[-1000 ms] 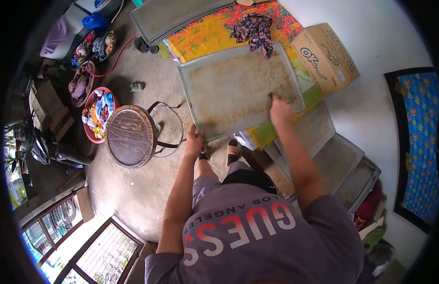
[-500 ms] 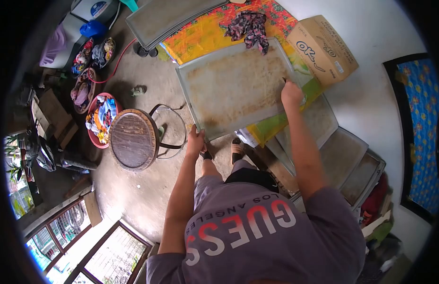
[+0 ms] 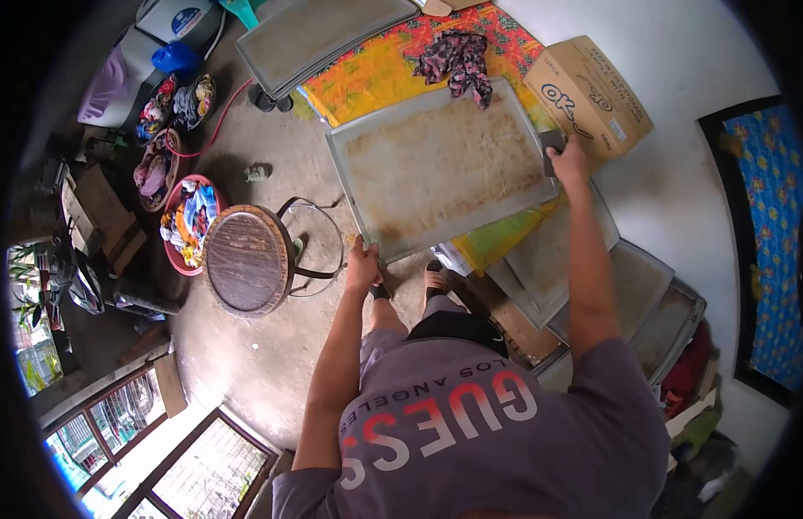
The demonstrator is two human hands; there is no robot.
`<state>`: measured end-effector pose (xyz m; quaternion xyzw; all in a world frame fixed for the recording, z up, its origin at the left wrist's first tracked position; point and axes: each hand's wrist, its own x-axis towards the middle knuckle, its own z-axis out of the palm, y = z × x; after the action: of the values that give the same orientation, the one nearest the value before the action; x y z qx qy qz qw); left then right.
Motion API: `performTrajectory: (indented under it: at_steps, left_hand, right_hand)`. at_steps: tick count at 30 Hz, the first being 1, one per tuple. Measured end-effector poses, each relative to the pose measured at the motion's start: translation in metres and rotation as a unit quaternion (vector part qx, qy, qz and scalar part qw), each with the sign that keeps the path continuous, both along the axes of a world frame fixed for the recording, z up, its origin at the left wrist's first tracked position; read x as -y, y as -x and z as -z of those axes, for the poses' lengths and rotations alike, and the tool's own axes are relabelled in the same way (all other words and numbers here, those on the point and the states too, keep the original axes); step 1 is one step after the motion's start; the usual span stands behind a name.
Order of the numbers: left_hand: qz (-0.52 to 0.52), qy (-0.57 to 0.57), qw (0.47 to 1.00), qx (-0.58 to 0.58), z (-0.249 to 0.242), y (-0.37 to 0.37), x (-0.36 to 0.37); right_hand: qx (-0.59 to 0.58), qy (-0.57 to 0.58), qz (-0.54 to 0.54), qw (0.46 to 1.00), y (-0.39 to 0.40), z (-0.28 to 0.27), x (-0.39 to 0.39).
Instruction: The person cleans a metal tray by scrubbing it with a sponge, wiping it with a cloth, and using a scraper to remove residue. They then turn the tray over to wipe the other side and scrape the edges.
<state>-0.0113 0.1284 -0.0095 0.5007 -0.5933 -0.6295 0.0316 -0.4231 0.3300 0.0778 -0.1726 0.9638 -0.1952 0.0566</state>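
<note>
A large metal tray [image 3: 440, 169] with brown stains lies tilted on the table with the yellow and red cover [image 3: 358, 86]. My left hand [image 3: 362, 264] is closed on its near left corner. In my right hand [image 3: 568, 160] is a dark flat scraper [image 3: 551, 153], held at the tray's right edge. A dark patterned cloth [image 3: 457, 60] lies over the tray's far edge.
A cardboard box [image 3: 587, 99] stands by the wall. More trays [image 3: 626, 290] lie at the right, and a stack of trays [image 3: 323, 39] is at the far left of the table. A round wooden stool [image 3: 248, 261] and laundry baskets [image 3: 213, 186] stand at the left.
My right hand has moved right, from over the tray's surface to its right edge, and the scraper now shows clearly. My left hand stays at the tray's corner.
</note>
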Motion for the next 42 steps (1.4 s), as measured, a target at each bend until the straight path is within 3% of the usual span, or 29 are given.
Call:
performTrajectory:
  at_steps: [2,7,10,13,16,19,25,28,29,35,38,42]
  left_hand:
    - [0.010,0.000,1.000,0.001,0.000,0.001,0.002]
    - [0.006,-0.006,1.000,-0.017,0.009,-0.001,0.005]
    - [-0.005,-0.011,1.000,-0.001,0.004,0.001,0.003]
    - [0.011,0.005,1.000,-0.006,0.013,-0.001,0.007]
    - [0.012,0.010,1.000,-0.011,0.013,-0.002,0.007]
    - [-0.004,0.021,1.000,-0.008,0.013,0.000,0.007]
    - [-0.003,0.038,0.999,0.006,0.015,0.003,0.006]
    - [-0.003,0.037,0.999,0.022,0.010,0.004,0.003]
    - [-0.003,0.038,0.999,0.026,0.007,0.005,0.004]
    - [-0.010,0.026,1.000,0.014,-0.005,0.007,0.002]
    - [-0.002,0.034,0.999,0.014,0.007,0.005,0.004]
    - [-0.013,0.031,0.999,0.018,0.002,0.005,0.001]
  right_hand:
    - [0.011,0.044,-0.008,0.999,0.018,0.008,-0.021]
    - [0.018,-0.136,0.005,0.991,0.015,0.012,-0.035]
    - [0.014,-0.135,0.040,0.990,0.017,0.026,-0.035]
    - [-0.106,-0.199,-0.046,0.973,-0.003,0.040,-0.027]
    - [-0.094,-0.132,-0.011,0.987,0.004,0.051,-0.032]
    - [-0.114,-0.153,-0.065,0.979,0.002,0.048,-0.032]
    - [-0.059,-0.139,-0.079,0.985,0.005,0.042,-0.030]
    - [-0.091,-0.119,-0.087,0.985,-0.003,0.062,-0.026]
    - [-0.074,-0.104,-0.048,0.991,0.003,0.062,-0.027]
    - [-0.106,-0.148,-0.101,0.978,-0.006,0.048,-0.018]
    - [-0.064,-0.128,-0.011,0.990,0.011,0.054,-0.024]
    - [-0.076,-0.162,-0.086,0.980,-0.007,0.044,-0.012]
